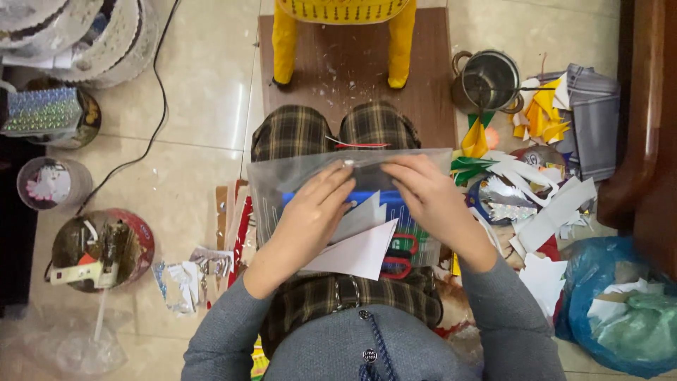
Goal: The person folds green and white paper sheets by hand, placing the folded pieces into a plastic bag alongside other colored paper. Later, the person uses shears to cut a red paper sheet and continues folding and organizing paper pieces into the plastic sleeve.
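**Both hands on a clear pouch in the lap**

A clear plastic pouch (296, 183) lies across the person's knees. The left hand (310, 212) and right hand (427, 197) both pinch its top edge with fingers closed on it. Through the plastic a blue strip shows, hard to identify. White paper pieces (360, 247) overlap the pouch and half hide red-handled scissors (400, 255). Paper scraps (543, 212) litter the floor at right; a yellow stool (342, 28) is cut off above.
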